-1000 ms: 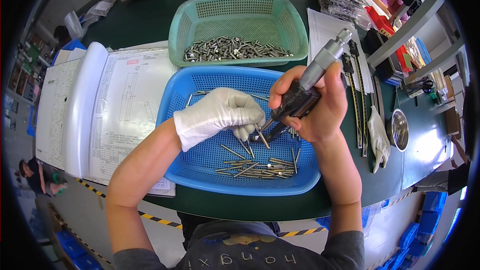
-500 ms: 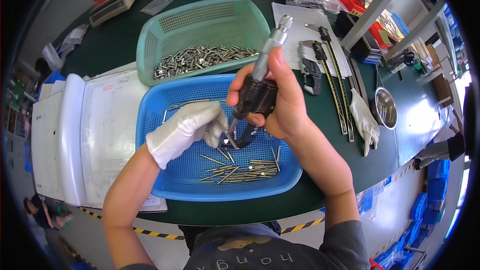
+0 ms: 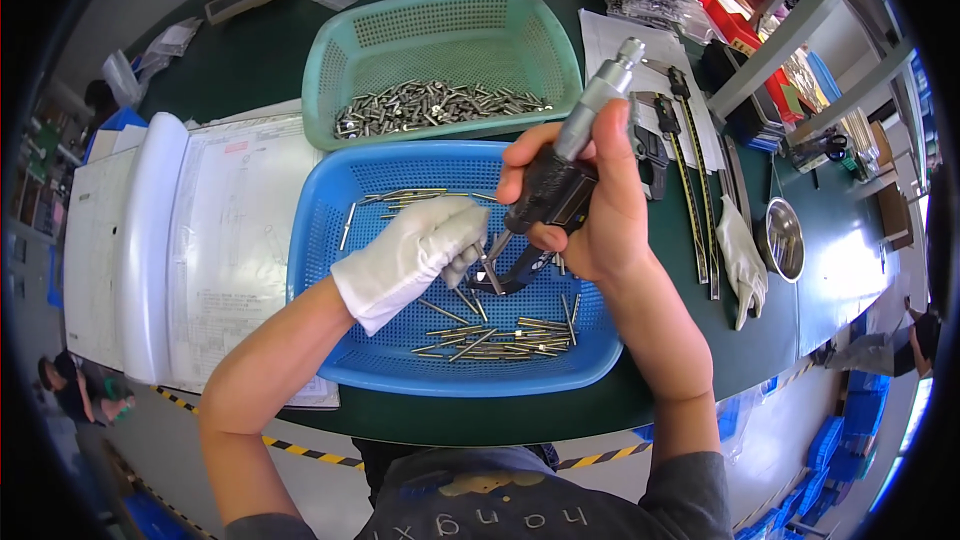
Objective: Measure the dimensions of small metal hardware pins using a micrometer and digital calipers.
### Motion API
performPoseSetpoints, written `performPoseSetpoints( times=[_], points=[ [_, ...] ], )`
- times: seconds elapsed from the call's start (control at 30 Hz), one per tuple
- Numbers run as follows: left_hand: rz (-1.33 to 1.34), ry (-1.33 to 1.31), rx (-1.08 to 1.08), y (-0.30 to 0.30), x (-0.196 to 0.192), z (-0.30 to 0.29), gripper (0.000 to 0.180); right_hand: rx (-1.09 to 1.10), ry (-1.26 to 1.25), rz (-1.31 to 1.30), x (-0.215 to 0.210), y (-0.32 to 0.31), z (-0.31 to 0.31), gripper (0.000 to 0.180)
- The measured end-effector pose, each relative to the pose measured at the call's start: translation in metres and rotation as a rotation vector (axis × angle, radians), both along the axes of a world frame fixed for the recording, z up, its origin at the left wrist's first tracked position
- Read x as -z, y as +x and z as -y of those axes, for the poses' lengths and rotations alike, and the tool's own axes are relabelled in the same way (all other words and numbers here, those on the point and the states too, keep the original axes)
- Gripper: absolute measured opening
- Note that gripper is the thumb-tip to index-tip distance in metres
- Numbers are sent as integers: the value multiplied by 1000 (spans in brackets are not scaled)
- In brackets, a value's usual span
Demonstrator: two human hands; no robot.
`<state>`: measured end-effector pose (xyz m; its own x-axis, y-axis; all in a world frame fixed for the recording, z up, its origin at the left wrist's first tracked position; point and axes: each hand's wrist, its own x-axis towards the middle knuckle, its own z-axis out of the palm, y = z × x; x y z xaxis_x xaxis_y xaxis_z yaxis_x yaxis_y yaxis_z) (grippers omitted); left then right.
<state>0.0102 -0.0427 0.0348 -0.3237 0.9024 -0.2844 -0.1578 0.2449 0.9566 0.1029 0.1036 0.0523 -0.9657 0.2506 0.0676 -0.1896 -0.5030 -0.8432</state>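
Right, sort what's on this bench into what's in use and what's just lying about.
In use:
left hand in a white glove, holding a metal pin
right hand gripping the micrometer
blue basket of pins

Lying about:
green basket of metal parts
calipers
spare glove
open binder

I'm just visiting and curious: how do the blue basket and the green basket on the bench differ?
The blue basket sits nearer the person, under both hands; the green basket lies behind it, with no hand over it. The blue one holds long thin metal pins, loosely scattered; the green one holds shorter metal pieces heaped in a band along its near side. Both are perforated plastic trays on the dark green table.
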Motion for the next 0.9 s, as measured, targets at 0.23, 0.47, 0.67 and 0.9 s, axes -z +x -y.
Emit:
performPoseSetpoints(
  times=[0.23, 0.47, 0.67, 0.9],
  points=[
    [58, 35, -15, 3, 2, 1, 35, -50, -82, -50, -2, 0, -2, 70],
    [61, 46, -13, 3, 3, 0, 34, -82, -175, -109, 0, 1, -2, 66],
    [66, 20, 34, 2, 2, 0, 34, -79, -98, -116, 4, 1, -4, 64],
    [114, -28, 54, 0, 1, 2, 38, -44, -29, -25, -2, 1, -2, 62]
  ],
)
